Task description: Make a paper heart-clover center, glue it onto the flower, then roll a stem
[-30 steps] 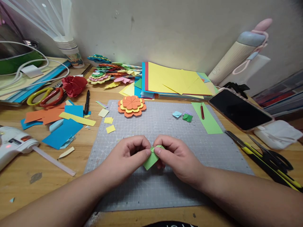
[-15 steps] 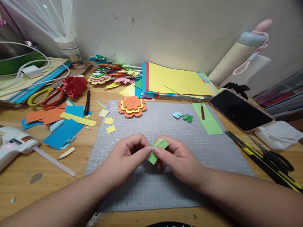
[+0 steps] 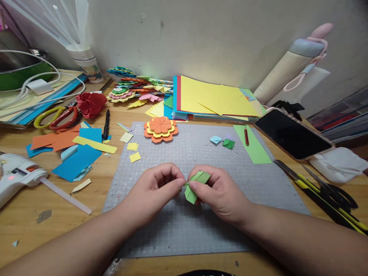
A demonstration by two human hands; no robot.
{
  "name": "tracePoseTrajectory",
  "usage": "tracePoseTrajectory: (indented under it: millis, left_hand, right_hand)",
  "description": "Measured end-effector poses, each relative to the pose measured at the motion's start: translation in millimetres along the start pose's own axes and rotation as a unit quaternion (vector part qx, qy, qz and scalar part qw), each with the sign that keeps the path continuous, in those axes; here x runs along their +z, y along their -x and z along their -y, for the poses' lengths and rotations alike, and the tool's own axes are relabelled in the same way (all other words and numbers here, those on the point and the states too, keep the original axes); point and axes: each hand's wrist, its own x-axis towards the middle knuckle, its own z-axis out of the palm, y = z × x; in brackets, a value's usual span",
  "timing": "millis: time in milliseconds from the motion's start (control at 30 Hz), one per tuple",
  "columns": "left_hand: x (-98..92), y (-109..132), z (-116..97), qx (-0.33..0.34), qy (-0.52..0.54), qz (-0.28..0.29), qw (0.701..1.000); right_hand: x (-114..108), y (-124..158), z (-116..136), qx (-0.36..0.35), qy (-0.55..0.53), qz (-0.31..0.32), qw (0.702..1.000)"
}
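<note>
My right hand (image 3: 220, 191) pinches a folded piece of light green paper (image 3: 191, 195) between thumb and fingers. The paper has diagonal creases and layered flaps, and part of it lies hidden behind the thumb. At its left tip, the thumb and forefinger of my left hand (image 3: 161, 184) are pressed together on the edge. Both hands are just above the grey cutting mat (image 3: 161, 237). Beyond them on the mat lie an orange and yellow layered paper flower (image 3: 161, 129), small yellow paper squares (image 3: 134, 157), a light blue folded piece (image 3: 215, 140) and a dark green one (image 3: 228, 143).
A hot glue gun (image 3: 20, 176) with its stick lies at left, near paper scraps (image 3: 77, 161). At right are a cutter knife (image 3: 313, 195), black scissors (image 3: 333, 191) and a phone (image 3: 293, 132). Coloured paper sheets (image 3: 212, 96) are stacked by the wall.
The green paper has shifted slightly right and turned a little in my right hand. A small gap has grown between the two thumbs; my left hand has barely moved.
</note>
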Motion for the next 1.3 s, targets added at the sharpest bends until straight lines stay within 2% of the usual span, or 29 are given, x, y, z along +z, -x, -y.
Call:
tracePoseTrajectory:
  millis: [100, 467, 933, 1133, 1300]
  left_hand:
    - [1.0, -0.3, -0.7, -0.003, 0.029, 0.021, 0.999]
    - [-0.7, -1.7, 1.2, -0.05, 0.094, 0.021, 0.994]
    - [0.1, -2.4, 1.4, -0.048, 0.091, 0.017, 0.995]
    - [-1.8, -2.0, 1.1, -0.057, 0.094, 0.037, 0.993]
    - [-3.5, -2.2, 4.5, -0.043, 0.118, 0.06, 0.99]
  right_hand:
    - [-1.0, -0.5, -1.3, -0.008, -0.017, -0.004, 1.0]
    - [-2.7, 0.5, -0.7, -0.016, -0.016, -0.008, 1.0]
    - [0.3, 2.1, -0.9, -0.056, 0.037, -0.02, 0.998]
    - [0.7, 4.9, -0.3, -0.062, 0.044, -0.012, 0.997]
    - [-0.8, 4.6, 0.5, -0.038, 0.011, -0.009, 0.999]
